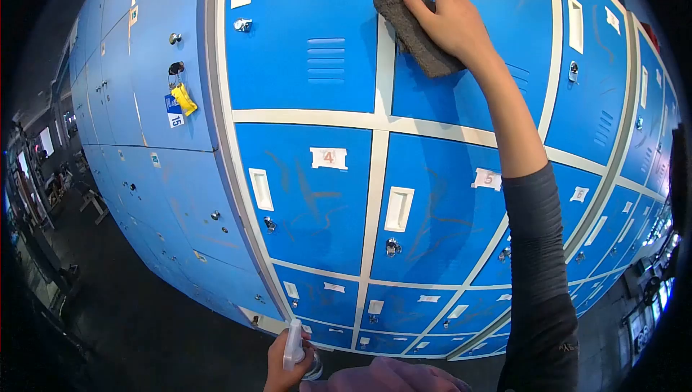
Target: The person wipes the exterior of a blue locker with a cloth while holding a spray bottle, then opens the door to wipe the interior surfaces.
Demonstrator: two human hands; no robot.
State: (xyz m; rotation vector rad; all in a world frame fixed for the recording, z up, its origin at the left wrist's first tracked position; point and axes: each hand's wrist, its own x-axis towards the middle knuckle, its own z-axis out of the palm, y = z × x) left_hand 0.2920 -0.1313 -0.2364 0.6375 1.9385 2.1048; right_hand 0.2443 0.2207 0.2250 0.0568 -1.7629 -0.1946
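Note:
My right hand (455, 23) is raised high and presses a folded dark grey cloth (417, 40) against the upper row of blue lockers. The cloth lies across the white frame strip (386, 67) and the left edge of an upper locker door (454, 103). Low down near my body, my left hand (281, 364) is wrapped round a spray bottle with a white trigger head (293, 344); most of the bottle is hidden. Locker door 4 (310, 197) and locker door 5 (440, 212), below the cloth, carry greyish smears.
Lighter blue lockers (158, 197) stand at the left, one with a key (175, 69) and yellow and blue tags hanging from it. Handles and metal locks (393, 247) stick out from the doors. Dark floor (108, 284) and gym equipment lie at the left.

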